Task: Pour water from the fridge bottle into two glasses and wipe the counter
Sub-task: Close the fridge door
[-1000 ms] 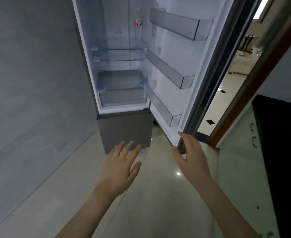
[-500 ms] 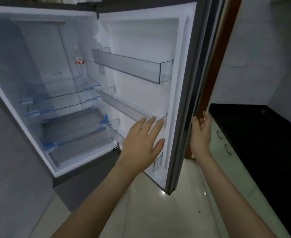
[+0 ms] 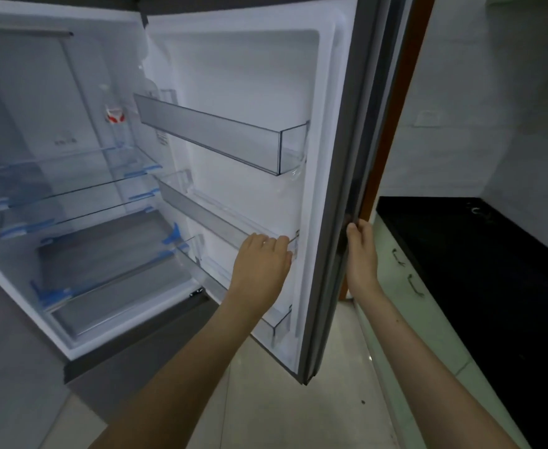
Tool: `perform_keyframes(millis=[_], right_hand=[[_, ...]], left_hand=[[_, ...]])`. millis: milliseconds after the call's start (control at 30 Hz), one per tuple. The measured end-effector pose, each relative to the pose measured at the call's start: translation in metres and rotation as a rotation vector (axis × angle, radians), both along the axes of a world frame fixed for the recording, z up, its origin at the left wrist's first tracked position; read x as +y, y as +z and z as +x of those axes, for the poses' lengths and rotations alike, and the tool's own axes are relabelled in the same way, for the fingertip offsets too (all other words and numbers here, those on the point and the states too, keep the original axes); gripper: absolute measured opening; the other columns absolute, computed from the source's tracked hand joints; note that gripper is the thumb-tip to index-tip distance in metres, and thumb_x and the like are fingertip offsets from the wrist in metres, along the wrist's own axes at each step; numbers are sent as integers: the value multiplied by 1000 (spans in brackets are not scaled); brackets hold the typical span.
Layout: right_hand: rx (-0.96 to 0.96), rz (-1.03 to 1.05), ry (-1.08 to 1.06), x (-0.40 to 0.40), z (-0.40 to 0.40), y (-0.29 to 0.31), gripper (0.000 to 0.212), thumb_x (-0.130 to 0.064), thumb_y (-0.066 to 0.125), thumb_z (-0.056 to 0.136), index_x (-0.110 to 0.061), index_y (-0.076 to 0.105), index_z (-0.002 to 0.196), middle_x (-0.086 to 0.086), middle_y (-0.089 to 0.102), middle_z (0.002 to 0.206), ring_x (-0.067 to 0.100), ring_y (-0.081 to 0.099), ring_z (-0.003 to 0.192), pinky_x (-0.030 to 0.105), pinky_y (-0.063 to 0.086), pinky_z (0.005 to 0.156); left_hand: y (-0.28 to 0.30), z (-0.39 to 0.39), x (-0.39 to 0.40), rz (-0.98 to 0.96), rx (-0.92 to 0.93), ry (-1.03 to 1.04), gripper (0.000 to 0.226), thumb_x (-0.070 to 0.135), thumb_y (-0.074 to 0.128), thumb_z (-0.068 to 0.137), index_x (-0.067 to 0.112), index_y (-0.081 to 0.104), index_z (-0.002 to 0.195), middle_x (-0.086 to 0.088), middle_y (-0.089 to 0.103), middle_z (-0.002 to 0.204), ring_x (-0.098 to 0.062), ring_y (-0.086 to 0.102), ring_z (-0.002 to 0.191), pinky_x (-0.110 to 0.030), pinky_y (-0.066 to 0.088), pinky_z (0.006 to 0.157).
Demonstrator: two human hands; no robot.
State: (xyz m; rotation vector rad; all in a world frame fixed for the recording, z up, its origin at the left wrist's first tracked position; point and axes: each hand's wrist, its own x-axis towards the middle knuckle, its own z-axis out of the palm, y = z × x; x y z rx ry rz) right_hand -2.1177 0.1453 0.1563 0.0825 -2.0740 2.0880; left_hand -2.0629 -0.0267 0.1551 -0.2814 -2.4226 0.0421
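Note:
The fridge (image 3: 72, 338) stands open in front of me. A clear water bottle (image 3: 114, 124) with a red and white label stands at the back of the upper glass shelf, far from both hands. My left hand (image 3: 261, 265) rests on the inner side of the open fridge door (image 3: 253, 92), its fingers curled over the middle door shelf (image 3: 207, 215). My right hand (image 3: 361, 257) grips the door's outer edge. No glasses are in view.
A black counter (image 3: 479, 270) runs along the right wall over pale cabinets with metal handles (image 3: 415, 285). A brown door frame (image 3: 402, 102) stands just behind the fridge door. Pale tiled floor (image 3: 282, 409) lies below.
The view has closed in on the fridge. My left hand has reached forward onto the middle door shelf, and my right hand has stayed on the door's outer edge.

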Motion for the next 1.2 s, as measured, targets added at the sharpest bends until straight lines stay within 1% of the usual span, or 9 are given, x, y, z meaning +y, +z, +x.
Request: perform_keyframes(millis=[167, 267, 367, 567, 700, 800, 933, 1000, 1200], right_hand=[[88, 38, 51, 1, 9, -10, 23, -28, 39, 104, -19, 49, 123, -2, 59, 107, 8, 58, 97, 18, 45, 76], [123, 39, 72, -5, 21, -15, 25, -22, 41, 104, -16, 48, 127, -1, 59, 107, 2, 57, 92, 9, 46, 72], [157, 44, 90, -14, 38, -20, 23, -20, 43, 103, -17, 48, 125, -2, 61, 108, -7, 58, 92, 4, 46, 73], [212, 73, 167, -44, 71, -34, 27, -27, 49, 99, -26, 47, 126, -4, 57, 118, 4, 57, 106, 15, 50, 84], [256, 119, 239, -67, 96, -37, 34, -29, 52, 98, -28, 46, 132, -8, 51, 122, 1, 56, 107, 16, 52, 87], [332, 149, 298, -86, 115, -37, 40, -34, 52, 95, -32, 45, 134, -8, 48, 123, 7, 58, 109, 19, 52, 90], [372, 185, 346, -118, 138, -40, 50, -36, 53, 95, -26, 42, 143, -2, 47, 127, 11, 59, 110, 33, 56, 91], [409, 204, 337, -136, 150, -40, 53, -38, 52, 94, -24, 41, 144, 0, 46, 124, 10, 58, 107, 33, 56, 90], [441, 206, 295, -198, 183, -44, 53, -35, 54, 94, -24, 40, 143, 5, 46, 124, 7, 55, 103, 21, 53, 87]], left_hand=[[-8, 8, -2, 18, -7, 124, 22, 5, 79, 68, 14, 65, 82, 2, 59, 65, -17, 53, 64, -26, 38, 76], [-8, 24, -7, 73, 4, 149, 26, 0, 79, 67, 12, 64, 84, 0, 59, 68, -19, 54, 67, -28, 45, 77], [-8, 41, -19, 126, -12, 153, 21, -4, 71, 74, 9, 60, 87, -5, 57, 75, -22, 53, 70, -27, 34, 71], [-7, 78, -48, 217, -66, 296, 29, -10, 65, 75, 8, 59, 97, -10, 59, 89, -28, 55, 81, -25, 30, 72], [-4, 107, -67, 299, -101, 352, 42, -7, 68, 75, 7, 60, 114, -17, 62, 110, -35, 61, 96, -38, 50, 83], [0, 128, -83, 381, -100, 402, 48, -1, 65, 82, 12, 54, 127, -14, 56, 128, -30, 56, 112, -38, 48, 94], [10, 150, -105, 433, -52, 397, 38, -6, 60, 84, 5, 60, 120, -19, 59, 123, -34, 58, 111, -37, 46, 97], [12, 158, -122, 441, -34, 402, 35, -9, 57, 85, 1, 61, 118, -23, 58, 125, -36, 57, 114, -32, 39, 98], [5, 172, -191, 456, -42, 385, 34, -7, 52, 90, 5, 59, 120, -16, 56, 130, -30, 53, 122, -26, 38, 99]])
